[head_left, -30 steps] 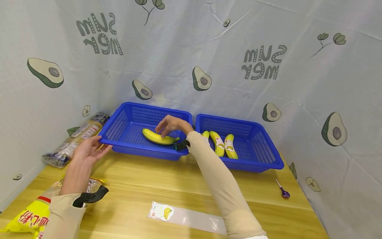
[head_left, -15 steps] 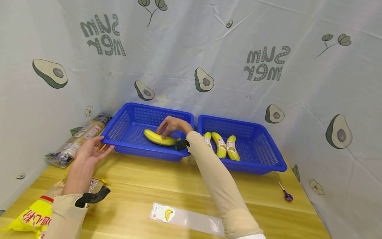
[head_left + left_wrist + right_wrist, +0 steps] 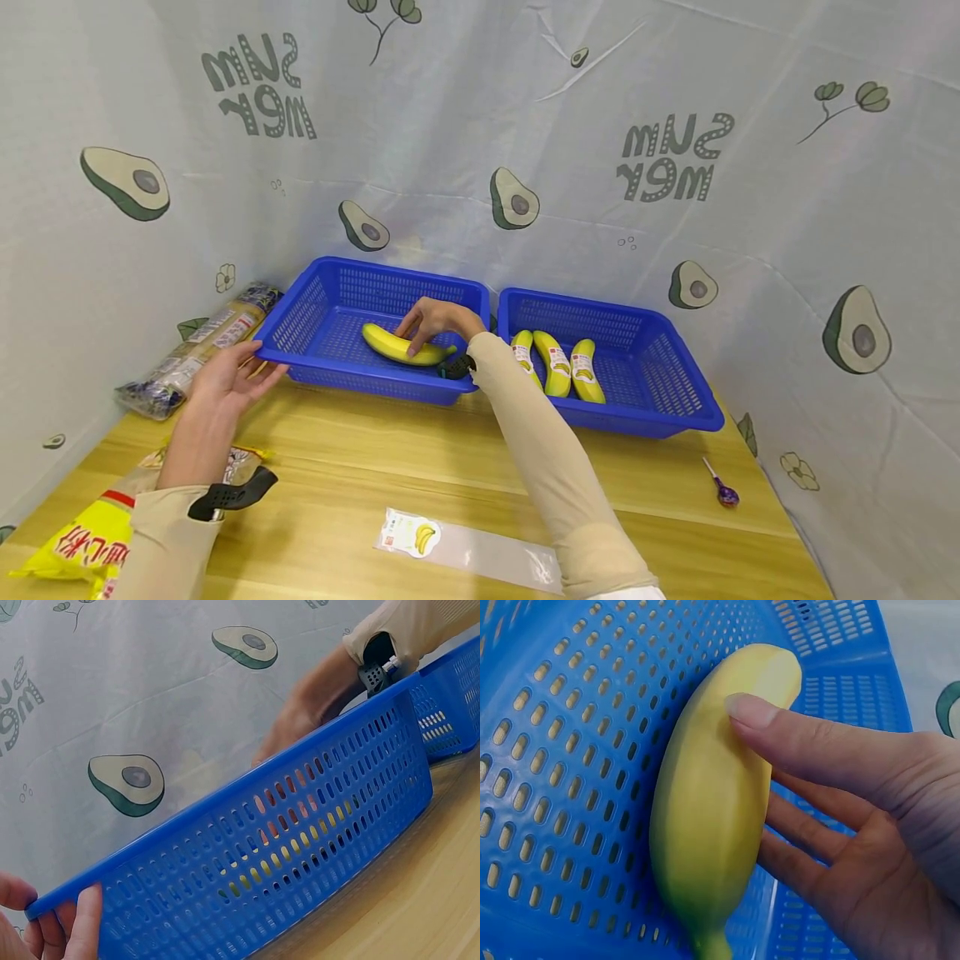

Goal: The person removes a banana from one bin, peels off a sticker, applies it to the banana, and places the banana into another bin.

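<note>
An unlabelled yellow banana (image 3: 384, 341) lies in the left blue basket (image 3: 360, 377). My right hand (image 3: 442, 318) reaches into that basket and grips the banana; in the right wrist view the thumb (image 3: 754, 712) presses on its upper side while the fingers (image 3: 802, 825) lie along the other side, partly hidden by it. With my left hand (image 3: 225, 379) I hold the basket's near left corner. The left wrist view has that rim between the left thumb and fingers (image 3: 86, 919), with the banana glimpsed through the slots.
Right of it, a second blue basket (image 3: 645, 421) holds three bananas (image 3: 555, 367) with paper labels. A clear plastic sleeve (image 3: 480, 546) with a banana label lies in front. Also around are a yellow food bag (image 3: 90, 537), a long packet (image 3: 202, 346) and a lollipop (image 3: 726, 494).
My right hand has lowered slightly onto the banana, and its thumb and fingers have come against it. My left hand keeps its hold on the basket corner. The head view has shifted a little.
</note>
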